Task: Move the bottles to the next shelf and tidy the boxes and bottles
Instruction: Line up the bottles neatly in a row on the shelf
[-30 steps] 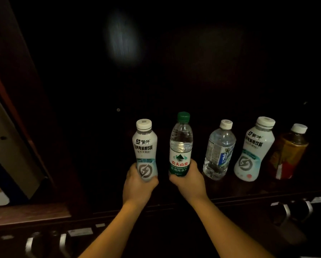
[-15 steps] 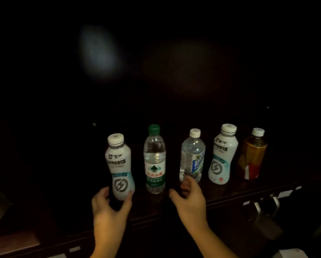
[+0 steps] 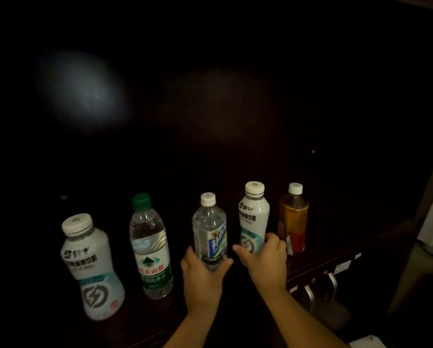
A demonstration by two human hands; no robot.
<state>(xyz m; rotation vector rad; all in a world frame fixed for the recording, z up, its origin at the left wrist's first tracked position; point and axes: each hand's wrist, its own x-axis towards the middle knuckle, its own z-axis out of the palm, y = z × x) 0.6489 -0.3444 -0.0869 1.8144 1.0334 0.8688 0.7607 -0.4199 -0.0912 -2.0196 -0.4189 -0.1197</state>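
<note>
The left hand (image 3: 202, 277) grasps the clear plastic water bottle (image 3: 209, 229); the right hand (image 3: 268, 257) grasps the white plastic drink bottle (image 3: 253, 217), both bases hidden by fingers (image 3: 273, 241).

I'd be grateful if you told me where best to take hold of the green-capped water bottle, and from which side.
Probably around the labelled lower body of the green-capped water bottle, coming from the front. It stands upright and free on the shelf, with open gaps to the white bottle and the clear bottle either side, so fingers can wrap it. The cap is narrow and gives a poorer grip.
</note>
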